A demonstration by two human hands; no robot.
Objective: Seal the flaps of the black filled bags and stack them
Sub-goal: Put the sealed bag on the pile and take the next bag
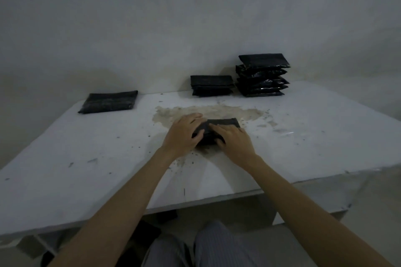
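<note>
The white table (314, 136) fills the middle of the frame, its surface scuffed, with a brownish stain (208, 112) worn into the centre. That stain seems to mark the usual working spot, within easy reach of both arms.

At the upper right, against the wall, stands the tall stack (263, 76) of black filled bags, the top one sitting slightly askew. Just to its left is a lower stack (212, 85), a few bags high. These are probably the finished piles, kept at the far edge so the working spot stays free. At the upper left, well apart from them, a single flat bag (108, 102) lies alone; whether it is sealed I cannot tell.

The bag in hand (223, 123) lies at the centre of the frame on the stain, mostly covered by the two hands. The left hand (184, 132) reaches in from the lower left, its fingers curled over the bag's left end and gripping it, likely to steady it. The right hand (235, 138) lies palm-down across the near part of the bag, fingers fairly straight and pressing, probably flattening the flap shut. Both forearms stretch forward from the bottom of the frame, converging on the bag.
</note>
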